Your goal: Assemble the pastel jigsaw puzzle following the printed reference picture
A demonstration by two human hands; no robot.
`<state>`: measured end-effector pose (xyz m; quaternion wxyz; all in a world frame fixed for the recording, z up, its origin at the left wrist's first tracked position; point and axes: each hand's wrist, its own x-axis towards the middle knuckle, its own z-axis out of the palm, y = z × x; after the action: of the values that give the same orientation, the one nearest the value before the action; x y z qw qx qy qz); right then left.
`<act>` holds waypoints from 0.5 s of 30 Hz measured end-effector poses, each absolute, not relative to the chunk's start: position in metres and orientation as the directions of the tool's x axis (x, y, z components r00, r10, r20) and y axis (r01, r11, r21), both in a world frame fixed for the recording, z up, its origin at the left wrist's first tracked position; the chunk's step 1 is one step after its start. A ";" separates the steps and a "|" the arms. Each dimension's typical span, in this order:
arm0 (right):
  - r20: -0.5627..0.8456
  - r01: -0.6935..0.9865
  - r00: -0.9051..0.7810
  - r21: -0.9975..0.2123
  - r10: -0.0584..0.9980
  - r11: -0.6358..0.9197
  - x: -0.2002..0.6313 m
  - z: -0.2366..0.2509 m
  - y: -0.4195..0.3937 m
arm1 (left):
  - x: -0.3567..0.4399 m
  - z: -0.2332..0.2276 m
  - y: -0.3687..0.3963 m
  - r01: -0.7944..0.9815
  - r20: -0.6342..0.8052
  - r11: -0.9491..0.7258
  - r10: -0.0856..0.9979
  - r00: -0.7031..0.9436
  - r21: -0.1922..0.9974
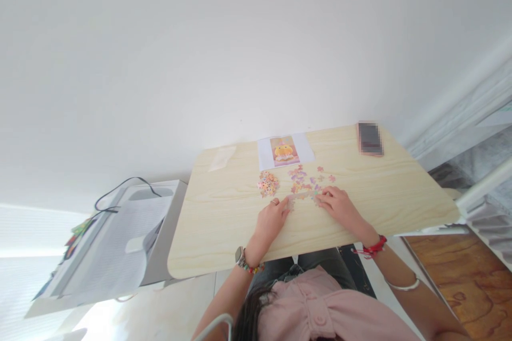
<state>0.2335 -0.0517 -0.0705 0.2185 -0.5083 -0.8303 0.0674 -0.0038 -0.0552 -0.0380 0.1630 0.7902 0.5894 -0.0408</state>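
Observation:
A partly joined strip of jigsaw puzzle pieces [303,195] lies on the table in front of me. My left hand [273,218] rests at the strip's left end, its closed fingers gripping the edge pieces there. At the opposite end, the bent fingers of my right hand [339,205] are closed on pieces they partly hide. Loose purple and pink puzzle pieces [297,174] lie just beyond the strip. A heap of mixed puzzle pieces [268,184] sits to the left, past my left hand. Behind them is a sheet with a pumpkin picture [285,151].
The pale wooden table [216,224] stands against a white wall. A phone [370,138] lies at its back right, and a thin white slip [222,158] at its back left. Left of the table is a grey-white cabinet [160,245] with papers and a black cable on top.

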 end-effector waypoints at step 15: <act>0.315 0.828 -0.383 -0.300 0.868 0.474 0.233 -0.075 -0.030 | 0.001 -0.035 -0.044 0.967 -0.267 -0.175 0.938 0.221 0.187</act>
<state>0.2329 -0.0304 -0.0753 0.2183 -0.5108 -0.8302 0.0464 0.0008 -0.0436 -0.0354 0.1589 0.7652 0.6223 -0.0451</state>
